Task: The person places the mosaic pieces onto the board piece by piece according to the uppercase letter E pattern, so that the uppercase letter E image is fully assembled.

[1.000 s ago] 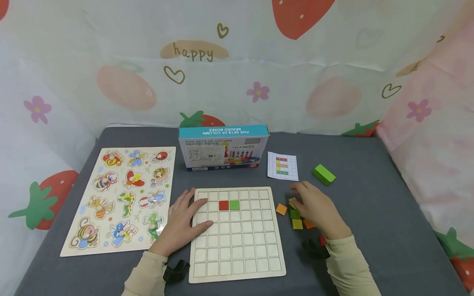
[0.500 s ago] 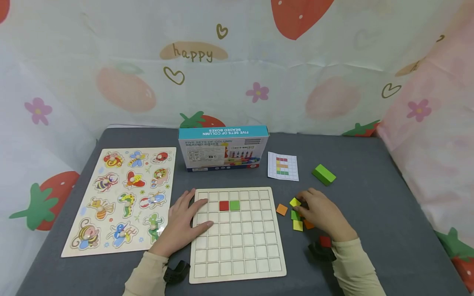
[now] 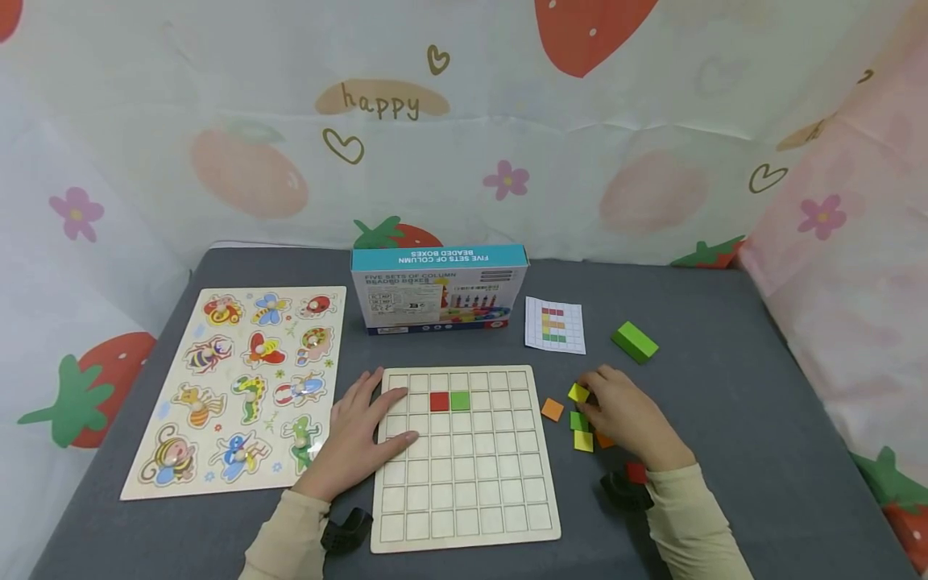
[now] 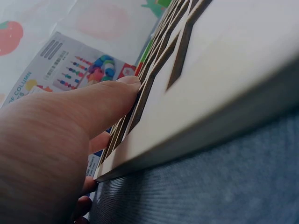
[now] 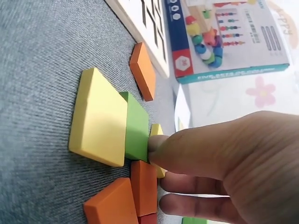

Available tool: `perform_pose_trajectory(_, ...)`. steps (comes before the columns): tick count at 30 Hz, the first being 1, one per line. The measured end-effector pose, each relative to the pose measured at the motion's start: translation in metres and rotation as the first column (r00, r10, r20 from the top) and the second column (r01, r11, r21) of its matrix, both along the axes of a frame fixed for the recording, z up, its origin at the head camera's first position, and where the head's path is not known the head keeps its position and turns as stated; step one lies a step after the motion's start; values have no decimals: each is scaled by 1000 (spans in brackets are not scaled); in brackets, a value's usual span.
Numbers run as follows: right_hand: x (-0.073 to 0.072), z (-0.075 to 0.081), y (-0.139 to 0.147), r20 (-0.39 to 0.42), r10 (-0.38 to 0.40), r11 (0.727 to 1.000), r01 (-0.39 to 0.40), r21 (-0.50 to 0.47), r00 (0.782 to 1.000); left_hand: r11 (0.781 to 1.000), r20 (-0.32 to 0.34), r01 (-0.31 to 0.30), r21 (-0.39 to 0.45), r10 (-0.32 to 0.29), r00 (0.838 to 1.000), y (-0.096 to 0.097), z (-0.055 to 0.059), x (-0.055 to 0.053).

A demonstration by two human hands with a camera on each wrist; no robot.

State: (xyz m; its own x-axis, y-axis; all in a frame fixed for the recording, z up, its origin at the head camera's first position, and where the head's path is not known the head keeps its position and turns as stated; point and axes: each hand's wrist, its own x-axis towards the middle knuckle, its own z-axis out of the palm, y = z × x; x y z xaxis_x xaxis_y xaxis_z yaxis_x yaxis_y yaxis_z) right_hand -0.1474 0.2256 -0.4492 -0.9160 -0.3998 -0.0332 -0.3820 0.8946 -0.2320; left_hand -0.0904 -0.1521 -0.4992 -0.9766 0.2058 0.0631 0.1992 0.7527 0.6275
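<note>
My left hand (image 3: 362, 431) rests on the left edge of a pale wooden grid board (image 3: 464, 512), fingers spread and thumb lying over the cells. One red tile (image 3: 439, 401) and one green tile (image 3: 460, 400) sit side by side in the board's second row. Right of the board, my right hand (image 3: 629, 415) has thumb and forefinger at opposite sides of a yellow tile (image 3: 577, 393), pinching it low by the tabletop. In the right wrist view the thumb partly covers that tile. Around it lie a green tile (image 5: 136, 128), another yellow tile (image 5: 99, 119) and orange tiles (image 5: 112, 203).
Behind the board stands a box (image 3: 438, 290) with a teal top. A small pattern card (image 3: 573, 326) lies right of it, then a green block (image 3: 634, 342). An insect puzzle board (image 3: 232, 391) fills the left side. A red cube (image 3: 635, 472) lies by the right wrist.
My right hand has drawn back slightly to the right and toward me, uncovering the yellow tile between its fingertips. In the last half second it barely moves. My left hand stays put.
</note>
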Motion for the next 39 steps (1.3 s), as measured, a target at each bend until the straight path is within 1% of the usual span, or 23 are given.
perform_pose_trajectory(3,0,-1,0,-8,13,1000,-14,-12,1000,1000,-4,-1,1,1,1000,0,0,0)
perform_pose_trajectory(9,-1,1,-3,-55,46,998,-48,-51,997,1000,-5,-1,-5,1,1000,0,-1,-1)
perform_pose_trajectory(16,-1,6,-26,-67,123,988,-129,-82,990,1000,-16,0,1,0,1000,1,-1,-2)
perform_pose_trajectory(19,-1,8,-38,-88,174,980,-182,-83,981,1000,-20,3,-1,-3,1000,1,0,-3)
perform_pose_trajectory(24,-2,7,-56,-131,272,953,-285,-101,953,1000,-2,3,0,-3,1000,1,2,-3)
perform_pose_trajectory(29,-4,7,-71,-129,338,933,-350,-87,932,1000,12,-2,0,2,1000,1,1,-3)
perform_pose_trajectory(33,-5,6,-81,-132,360,922,-374,-98,923,1000,17,-8,3,8,1000,-1,0,-2)
perform_pose_trajectory(39,-6,2,-92,-94,362,924,-371,-98,927,1000,10,-4,2,4,1000,0,-2,-1)
